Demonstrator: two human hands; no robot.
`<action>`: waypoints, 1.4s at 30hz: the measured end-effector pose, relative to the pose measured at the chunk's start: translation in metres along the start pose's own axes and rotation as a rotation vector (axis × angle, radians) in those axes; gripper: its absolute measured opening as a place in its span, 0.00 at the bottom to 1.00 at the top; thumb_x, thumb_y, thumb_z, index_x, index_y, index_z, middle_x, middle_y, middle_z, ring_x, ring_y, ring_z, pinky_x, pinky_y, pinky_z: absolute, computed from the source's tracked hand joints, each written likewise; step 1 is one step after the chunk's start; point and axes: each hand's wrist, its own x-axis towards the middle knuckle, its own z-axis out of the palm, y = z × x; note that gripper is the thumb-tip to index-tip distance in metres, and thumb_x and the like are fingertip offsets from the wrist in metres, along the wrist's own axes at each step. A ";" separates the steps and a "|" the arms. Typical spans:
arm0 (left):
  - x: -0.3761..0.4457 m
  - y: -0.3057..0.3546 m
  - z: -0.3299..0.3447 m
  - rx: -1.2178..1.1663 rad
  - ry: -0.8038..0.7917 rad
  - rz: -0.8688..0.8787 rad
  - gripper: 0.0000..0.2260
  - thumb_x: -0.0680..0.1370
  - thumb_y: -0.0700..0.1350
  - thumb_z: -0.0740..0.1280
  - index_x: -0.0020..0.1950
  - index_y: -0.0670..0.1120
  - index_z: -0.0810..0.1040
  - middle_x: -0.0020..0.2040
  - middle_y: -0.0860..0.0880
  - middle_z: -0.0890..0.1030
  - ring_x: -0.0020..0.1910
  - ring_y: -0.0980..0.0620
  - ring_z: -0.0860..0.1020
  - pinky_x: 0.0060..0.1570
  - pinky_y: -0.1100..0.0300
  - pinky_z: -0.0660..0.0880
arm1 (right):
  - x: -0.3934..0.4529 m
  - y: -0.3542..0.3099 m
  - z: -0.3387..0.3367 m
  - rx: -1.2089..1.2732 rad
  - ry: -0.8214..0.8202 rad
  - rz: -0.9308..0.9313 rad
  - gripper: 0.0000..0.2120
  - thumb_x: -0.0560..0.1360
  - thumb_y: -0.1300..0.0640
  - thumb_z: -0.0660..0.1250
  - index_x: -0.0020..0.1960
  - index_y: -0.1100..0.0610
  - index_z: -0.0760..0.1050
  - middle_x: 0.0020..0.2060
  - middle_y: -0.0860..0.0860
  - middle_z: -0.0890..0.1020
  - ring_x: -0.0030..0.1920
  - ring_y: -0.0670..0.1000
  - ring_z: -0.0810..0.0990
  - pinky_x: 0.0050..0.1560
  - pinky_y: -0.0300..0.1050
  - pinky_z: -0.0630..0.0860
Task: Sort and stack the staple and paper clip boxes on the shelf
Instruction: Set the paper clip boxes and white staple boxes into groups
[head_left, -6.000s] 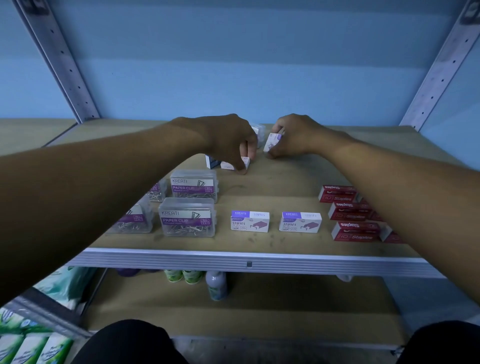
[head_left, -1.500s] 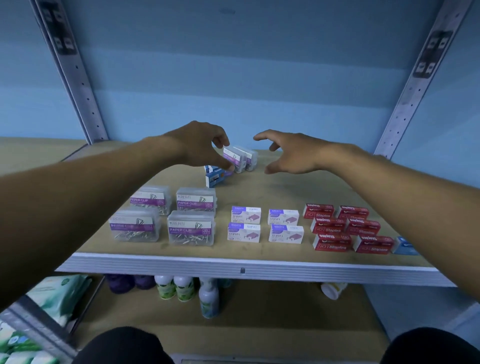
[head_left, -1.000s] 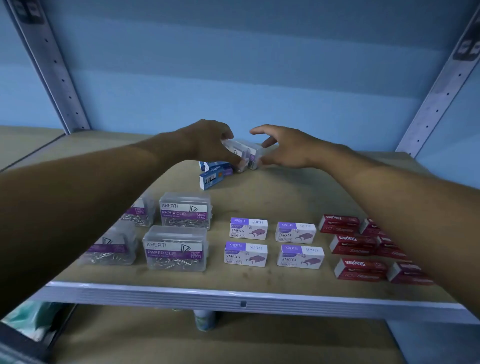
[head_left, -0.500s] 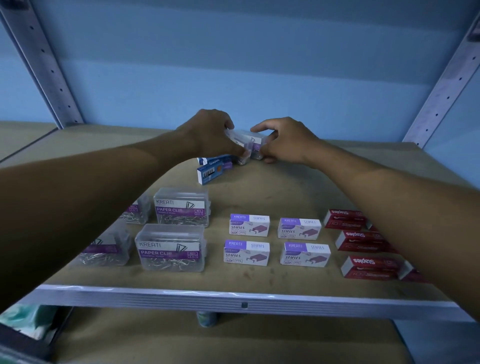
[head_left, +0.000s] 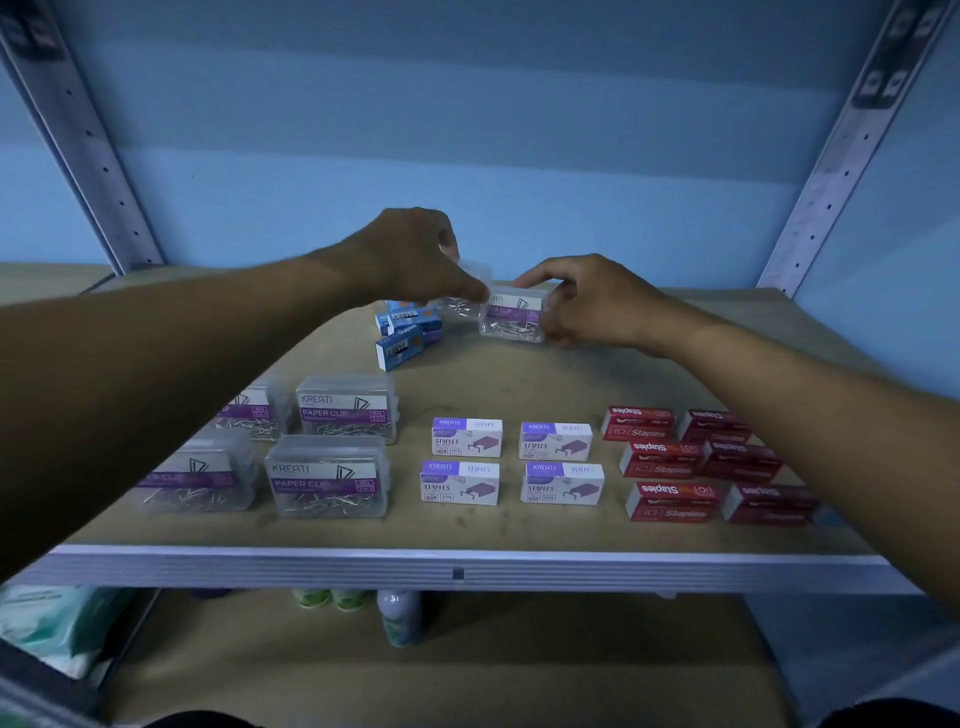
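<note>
At the back of the shelf my right hand (head_left: 592, 306) grips a clear paper clip box (head_left: 511, 318) with a purple label. My left hand (head_left: 415, 260) grips a second clear paper clip box (head_left: 462, 304), blurred and partly hidden by its fingers. Several blue staple boxes (head_left: 408, 330) lie loose just left of them. Nearer the front stand several clear paper clip boxes (head_left: 327, 475), several white and purple staple boxes (head_left: 514, 462) and several red staple boxes (head_left: 696, 462) in rows.
The wooden shelf board (head_left: 519, 384) has a metal front edge (head_left: 457, 571). Perforated uprights (head_left: 836, 156) stand at both back corners. Below, small bottles (head_left: 397, 616) and green packs (head_left: 57, 618) sit on a lower shelf.
Both hands reached to the two clear boxes at the back and took hold of them. They now hold one each, pulled slightly apart and toward me.
</note>
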 end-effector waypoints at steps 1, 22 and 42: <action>-0.004 0.003 0.000 -0.011 -0.032 -0.016 0.23 0.68 0.60 0.76 0.54 0.46 0.78 0.52 0.50 0.79 0.39 0.51 0.83 0.45 0.56 0.78 | -0.006 0.001 -0.002 -0.015 -0.008 -0.007 0.20 0.71 0.64 0.69 0.59 0.45 0.80 0.39 0.53 0.87 0.41 0.57 0.87 0.55 0.57 0.82; -0.030 0.031 0.028 0.154 -0.228 -0.212 0.24 0.69 0.63 0.73 0.49 0.45 0.72 0.35 0.50 0.78 0.32 0.48 0.83 0.31 0.60 0.68 | -0.047 0.021 -0.015 -0.104 -0.074 0.004 0.20 0.72 0.57 0.76 0.60 0.40 0.78 0.45 0.49 0.84 0.47 0.52 0.83 0.50 0.50 0.78; -0.033 0.022 0.016 0.105 -0.206 0.082 0.23 0.70 0.57 0.76 0.61 0.49 0.78 0.58 0.52 0.79 0.57 0.50 0.77 0.52 0.58 0.73 | -0.040 -0.006 -0.022 -0.132 -0.156 -0.018 0.17 0.77 0.52 0.72 0.65 0.48 0.78 0.54 0.47 0.81 0.45 0.47 0.82 0.52 0.46 0.82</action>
